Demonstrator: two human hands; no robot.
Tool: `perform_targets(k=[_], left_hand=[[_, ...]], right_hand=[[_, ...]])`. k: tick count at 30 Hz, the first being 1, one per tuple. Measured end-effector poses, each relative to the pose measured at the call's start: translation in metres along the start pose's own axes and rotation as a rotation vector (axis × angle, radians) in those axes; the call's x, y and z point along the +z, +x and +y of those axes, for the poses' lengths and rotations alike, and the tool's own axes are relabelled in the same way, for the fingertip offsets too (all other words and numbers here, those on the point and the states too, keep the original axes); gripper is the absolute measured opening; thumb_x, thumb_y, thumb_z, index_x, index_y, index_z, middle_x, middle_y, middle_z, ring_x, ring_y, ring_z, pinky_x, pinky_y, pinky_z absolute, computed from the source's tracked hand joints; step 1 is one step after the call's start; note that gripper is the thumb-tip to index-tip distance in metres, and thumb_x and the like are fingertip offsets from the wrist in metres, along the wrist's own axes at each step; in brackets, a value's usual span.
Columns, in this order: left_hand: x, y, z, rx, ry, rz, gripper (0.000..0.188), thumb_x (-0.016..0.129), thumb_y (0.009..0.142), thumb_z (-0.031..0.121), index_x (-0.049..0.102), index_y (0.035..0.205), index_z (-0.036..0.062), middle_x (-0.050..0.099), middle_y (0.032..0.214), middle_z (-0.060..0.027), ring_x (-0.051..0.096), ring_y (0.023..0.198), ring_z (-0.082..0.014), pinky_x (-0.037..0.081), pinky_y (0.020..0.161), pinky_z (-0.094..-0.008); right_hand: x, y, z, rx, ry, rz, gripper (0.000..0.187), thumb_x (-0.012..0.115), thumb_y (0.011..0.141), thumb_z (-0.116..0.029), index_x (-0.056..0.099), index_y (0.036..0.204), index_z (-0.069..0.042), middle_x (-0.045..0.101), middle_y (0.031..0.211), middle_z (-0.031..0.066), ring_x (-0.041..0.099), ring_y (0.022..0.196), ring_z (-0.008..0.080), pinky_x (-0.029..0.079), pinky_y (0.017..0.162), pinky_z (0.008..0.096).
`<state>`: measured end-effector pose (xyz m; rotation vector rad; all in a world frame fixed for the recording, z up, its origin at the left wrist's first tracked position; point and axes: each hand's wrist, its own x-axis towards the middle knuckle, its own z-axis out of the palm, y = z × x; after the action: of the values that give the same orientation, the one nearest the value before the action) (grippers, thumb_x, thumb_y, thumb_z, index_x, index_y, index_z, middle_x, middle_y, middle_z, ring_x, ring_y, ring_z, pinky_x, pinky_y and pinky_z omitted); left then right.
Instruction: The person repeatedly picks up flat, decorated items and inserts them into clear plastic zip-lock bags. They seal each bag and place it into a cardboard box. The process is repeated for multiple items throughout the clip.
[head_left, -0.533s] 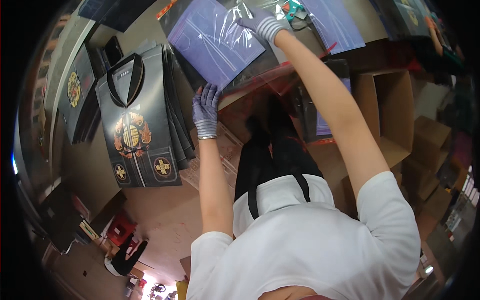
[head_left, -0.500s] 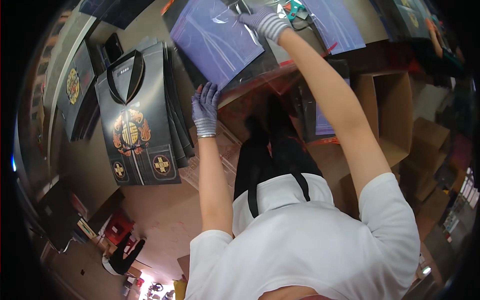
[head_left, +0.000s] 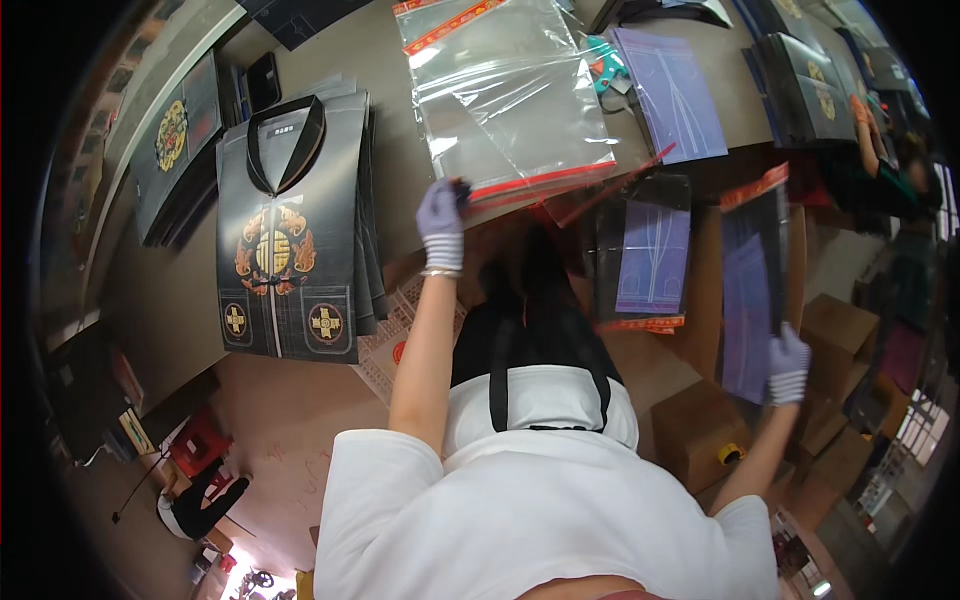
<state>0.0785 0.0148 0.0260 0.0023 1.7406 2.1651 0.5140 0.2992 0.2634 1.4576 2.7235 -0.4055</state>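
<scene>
My right hand point(head_left: 788, 365), in a striped grey-purple glove, grips the lower edge of a bagged purple-and-black sheet or folder point(head_left: 745, 300) off to the right, beside the table. Its clear bag has a red band at the top. My left hand point(head_left: 440, 222), gloved alike, is closed at the near left corner of the clear plastic bags point(head_left: 510, 100) lying flat on the table. Whatever its fingers pinch there is hidden. Red strips edge these bags. Another bagged purple-and-black piece point(head_left: 652, 250) hangs at the table's front edge.
Black paper carry bags point(head_left: 285, 230) with gold emblems lie stacked at left, with a phone point(head_left: 262, 82) behind. A teal tool point(head_left: 604, 65) and purple sheets point(head_left: 672, 95) lie at right. Cardboard boxes point(head_left: 690, 430) stand below right. Another person's hand point(head_left: 862, 115) works at far right.
My right hand has swung from the table to the far right, carrying the bagged purple piece. Clear bags now show where it lay. My left hand has shifted slightly right, its fingers curled in.
</scene>
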Motion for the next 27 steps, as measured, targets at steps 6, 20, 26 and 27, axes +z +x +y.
perform_targets(k=[6,20,26,27], left_hand=[[0.096,0.069,0.021,0.557,1.598,-0.544,0.052,0.054,0.080,0.035,0.044,0.128,0.0177,0.028,0.143,-0.0051,0.023,0.132,-0.0293,0.020,0.104,-0.0539],[-0.029,-0.032,0.216,0.117,1.793,0.190,0.047,0.070,0.068,0.033,0.053,0.103,0.0054,0.052,0.104,-0.0142,0.051,0.098,-0.0319,0.043,0.082,-0.0404],[-0.238,-0.047,0.221,-0.040,1.887,0.674,0.066,0.068,0.068,0.046,0.047,0.120,0.0098,0.048,0.123,-0.0118,0.046,0.112,-0.0310,0.037,0.093,-0.0452],[-0.258,-0.029,0.227,-0.076,1.857,0.723,0.071,0.069,0.067,0.047,0.045,0.124,0.0107,0.046,0.127,-0.0110,0.044,0.116,-0.0310,0.036,0.094,-0.0457]], right_hand=[[0.240,0.020,-0.023,-0.076,-0.631,-0.188,0.042,0.055,0.075,-0.022,0.052,0.117,-0.017,0.063,0.067,0.0113,0.062,0.062,0.0271,0.044,0.062,0.0399],[0.291,0.060,-0.147,-0.268,-0.173,-0.654,0.044,0.056,0.078,-0.032,0.048,0.118,-0.014,0.063,0.094,0.0191,0.060,0.087,0.0374,0.046,0.078,0.0450],[0.256,0.037,-0.310,-0.771,0.423,-0.586,0.028,0.052,0.082,-0.023,0.055,0.108,-0.013,0.064,0.088,0.0145,0.060,0.083,0.0338,0.048,0.073,0.0416],[0.261,0.029,-0.329,-0.875,0.397,-0.592,0.028,0.051,0.082,-0.025,0.055,0.107,-0.013,0.063,0.089,0.0158,0.059,0.083,0.0349,0.048,0.075,0.0420]])
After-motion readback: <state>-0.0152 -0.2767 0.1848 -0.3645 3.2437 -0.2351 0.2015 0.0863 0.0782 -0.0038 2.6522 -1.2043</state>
